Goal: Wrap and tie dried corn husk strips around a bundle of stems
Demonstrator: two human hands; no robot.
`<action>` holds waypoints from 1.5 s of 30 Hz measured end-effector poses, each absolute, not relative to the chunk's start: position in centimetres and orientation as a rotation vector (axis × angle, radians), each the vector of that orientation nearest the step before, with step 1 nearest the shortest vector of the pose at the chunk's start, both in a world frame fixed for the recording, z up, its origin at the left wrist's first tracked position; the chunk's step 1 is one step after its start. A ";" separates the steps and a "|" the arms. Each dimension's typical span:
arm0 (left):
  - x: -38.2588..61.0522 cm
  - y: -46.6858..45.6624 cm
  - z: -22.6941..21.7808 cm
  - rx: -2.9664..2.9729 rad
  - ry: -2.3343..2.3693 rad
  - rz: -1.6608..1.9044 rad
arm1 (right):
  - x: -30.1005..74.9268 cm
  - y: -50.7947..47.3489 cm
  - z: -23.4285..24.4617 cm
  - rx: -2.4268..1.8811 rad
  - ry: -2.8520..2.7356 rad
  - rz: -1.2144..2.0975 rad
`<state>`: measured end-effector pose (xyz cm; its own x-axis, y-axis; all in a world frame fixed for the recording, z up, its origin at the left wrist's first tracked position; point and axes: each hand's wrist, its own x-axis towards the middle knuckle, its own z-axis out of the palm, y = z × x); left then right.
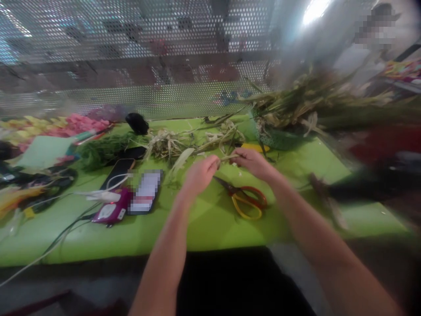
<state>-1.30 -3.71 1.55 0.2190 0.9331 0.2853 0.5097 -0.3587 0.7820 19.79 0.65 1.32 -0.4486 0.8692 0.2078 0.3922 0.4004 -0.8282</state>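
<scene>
Between my two hands runs a short strip of dry plant leaf (pixel 227 157), pale green to straw coloured. My left hand (pixel 203 171) pinches one end of it, and my right hand (pixel 251 161) has its fingers closed on the other. Below them on the green table (pixel 204 228) lies a pair of scissors (pixel 245 199) with red and yellow handles, blades pointing up and left. Loose dry leaf strips (pixel 167 144) are heaped just beyond my hands. A yellow object (pixel 255 147) lies partly hidden behind my right hand.
A bundle of long dry leaves (pixel 302 98) rests over a green basket (pixel 279 138) at the back right. On the left are a lit phone (pixel 145 193), a dark phone (pixel 118 172), a purple power strip (pixel 113 208) with cables, and pink flowers (pixel 79 125). A perforated metal screen (pixel 184 57) stands behind.
</scene>
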 end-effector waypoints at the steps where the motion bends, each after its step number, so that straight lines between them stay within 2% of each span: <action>1: -1.4 -3.5 1.5 1.828 1.286 1.101 | 20.2 1.0 1.4 -1.093 -1.942 0.941; 6: -2.9 -2.0 0.3 1.036 1.180 1.419 | 22.3 3.0 0.3 -1.329 -1.600 0.779; 12: -4.1 -1.0 -0.4 0.685 1.129 1.528 | 21.9 3.0 -1.4 -1.549 -2.280 0.243; 17: -3.5 -0.9 -0.6 0.582 1.135 1.598 | 20.9 2.1 -1.2 -1.624 -2.477 -0.022; 21: -3.1 -1.0 -0.7 0.613 1.068 1.571 | 21.9 2.4 -0.5 -1.573 -2.314 0.167; 27: -1.8 -1.4 -0.5 0.590 0.964 1.485 | 22.5 2.2 1.1 -1.299 -1.772 1.049; 29: -0.8 -1.3 -0.5 0.576 0.950 1.448 | 22.2 1.7 1.5 -1.180 -1.713 1.187; 35: 2.8 -1.0 0.2 0.720 0.948 1.288 | 21.2 0.1 2.1 -0.934 -1.767 1.261; 40: 3.5 -1.6 0.6 0.824 0.893 1.139 | 21.2 0.5 2.0 -0.964 -1.671 1.050; 45: 2.7 -1.7 0.7 0.791 0.966 1.140 | 21.5 1.3 1.6 -1.036 -1.627 0.866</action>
<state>2.74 -1.74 0.66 0.1254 0.9687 -0.2141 -0.3697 0.2459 0.8960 21.47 1.25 1.62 -0.1529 0.9227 0.3540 0.2215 0.3811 -0.8976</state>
